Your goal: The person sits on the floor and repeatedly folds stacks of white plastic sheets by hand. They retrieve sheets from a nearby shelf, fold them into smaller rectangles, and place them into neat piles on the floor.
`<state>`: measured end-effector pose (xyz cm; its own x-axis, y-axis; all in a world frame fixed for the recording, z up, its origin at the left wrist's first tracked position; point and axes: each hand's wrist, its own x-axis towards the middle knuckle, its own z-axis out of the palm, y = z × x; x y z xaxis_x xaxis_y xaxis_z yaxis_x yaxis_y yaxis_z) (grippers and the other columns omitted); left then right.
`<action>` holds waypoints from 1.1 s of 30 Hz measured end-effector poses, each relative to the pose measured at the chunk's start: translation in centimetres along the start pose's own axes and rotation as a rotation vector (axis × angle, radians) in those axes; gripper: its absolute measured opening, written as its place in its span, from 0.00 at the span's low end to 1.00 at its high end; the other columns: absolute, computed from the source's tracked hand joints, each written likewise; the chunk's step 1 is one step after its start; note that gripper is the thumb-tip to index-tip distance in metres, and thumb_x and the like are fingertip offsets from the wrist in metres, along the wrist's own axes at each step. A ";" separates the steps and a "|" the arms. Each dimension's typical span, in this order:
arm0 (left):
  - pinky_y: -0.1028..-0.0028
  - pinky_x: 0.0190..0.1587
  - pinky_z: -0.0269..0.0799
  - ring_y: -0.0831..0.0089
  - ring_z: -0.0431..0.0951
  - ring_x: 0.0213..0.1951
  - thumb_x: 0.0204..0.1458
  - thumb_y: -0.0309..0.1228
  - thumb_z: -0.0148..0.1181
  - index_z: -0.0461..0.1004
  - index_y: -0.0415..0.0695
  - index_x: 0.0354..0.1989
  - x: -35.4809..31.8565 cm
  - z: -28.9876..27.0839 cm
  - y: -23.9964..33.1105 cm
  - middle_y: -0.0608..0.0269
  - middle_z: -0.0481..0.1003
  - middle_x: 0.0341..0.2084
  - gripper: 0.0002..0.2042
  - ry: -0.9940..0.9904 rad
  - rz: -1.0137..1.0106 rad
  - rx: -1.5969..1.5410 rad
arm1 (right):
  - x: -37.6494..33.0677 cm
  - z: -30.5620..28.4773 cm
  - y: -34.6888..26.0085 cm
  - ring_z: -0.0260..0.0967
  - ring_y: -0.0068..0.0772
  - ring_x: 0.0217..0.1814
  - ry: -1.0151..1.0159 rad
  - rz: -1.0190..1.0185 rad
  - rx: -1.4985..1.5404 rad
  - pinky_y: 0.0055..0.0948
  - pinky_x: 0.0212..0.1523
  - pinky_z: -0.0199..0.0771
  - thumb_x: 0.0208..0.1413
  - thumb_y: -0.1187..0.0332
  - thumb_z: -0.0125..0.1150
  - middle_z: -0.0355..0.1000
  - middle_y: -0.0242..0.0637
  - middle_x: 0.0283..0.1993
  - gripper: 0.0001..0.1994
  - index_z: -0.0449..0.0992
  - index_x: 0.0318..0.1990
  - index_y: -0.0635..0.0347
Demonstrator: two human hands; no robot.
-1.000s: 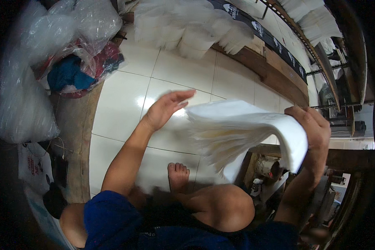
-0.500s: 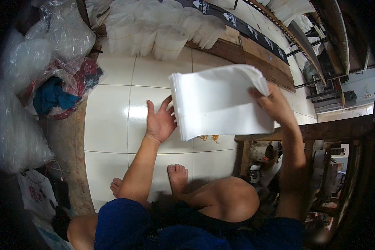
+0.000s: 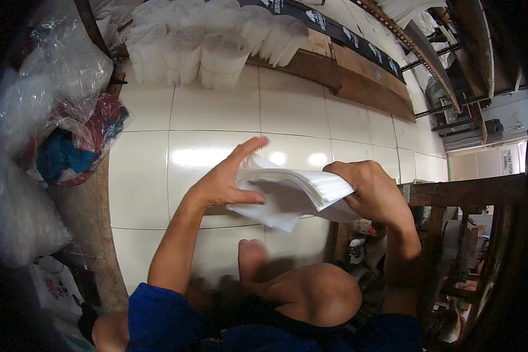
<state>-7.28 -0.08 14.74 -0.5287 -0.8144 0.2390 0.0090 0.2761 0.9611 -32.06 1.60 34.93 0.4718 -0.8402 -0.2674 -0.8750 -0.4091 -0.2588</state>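
A bent stack of thin white sheets hangs in front of me above the tiled floor, its layered edges fanned out at the right. My right hand grips that right end, thumb on top and fingers curled beneath. Around the left end my left hand is cupped, the thumb in front of the sheets and the index finger stretched up beyond them. The sheets hide its other fingers. The middle of the stack sags and curls between both hands.
Several rolled translucent bundles stand at the back by wooden boards. Clear plastic bags and a bag of blue and red cloth lie at the left. A wooden frame stands at the right; white tiles cover the floor.
The stack has gone from a broad, fairly flat spread to a bent, folded shape. My left hand has risen round its left end, and my right hand has moved lower. The yellow loops on the floor are now hidden.
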 end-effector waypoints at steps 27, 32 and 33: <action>0.57 0.65 0.62 0.59 0.65 0.63 0.56 0.67 0.45 0.58 0.48 0.69 2.4 5.8 -13.5 0.56 0.65 0.62 0.41 0.379 -0.671 -1.213 | 5.0 9.2 15.8 0.73 0.28 0.32 0.050 0.815 0.929 0.31 0.40 0.75 0.57 0.57 0.64 0.77 0.42 0.37 0.24 0.73 0.49 0.72; 0.63 0.65 0.62 0.57 0.63 0.65 0.59 0.51 0.56 0.41 0.42 0.73 6.2 3.3 -14.9 0.49 0.58 0.66 0.43 0.176 -0.626 -0.966 | 6.2 14.5 19.9 0.73 0.29 0.36 0.037 0.843 1.027 0.29 0.39 0.75 0.58 0.56 0.63 0.75 0.42 0.38 0.25 0.72 0.51 0.73; 0.64 0.65 0.61 0.53 0.62 0.66 0.55 0.48 0.61 0.34 0.38 0.73 7.4 2.8 -14.1 0.43 0.52 0.68 0.49 0.099 -0.719 -0.825 | 6.3 15.3 20.3 0.73 0.29 0.36 0.039 0.857 1.032 0.30 0.39 0.75 0.58 0.55 0.63 0.75 0.42 0.38 0.26 0.72 0.51 0.73</action>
<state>-13.65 -8.58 2.61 -0.5682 -0.6959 -0.4392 0.3104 -0.6755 0.6688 -45.19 -6.53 13.84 -0.1989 -0.7111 -0.6743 -0.4014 0.6868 -0.6059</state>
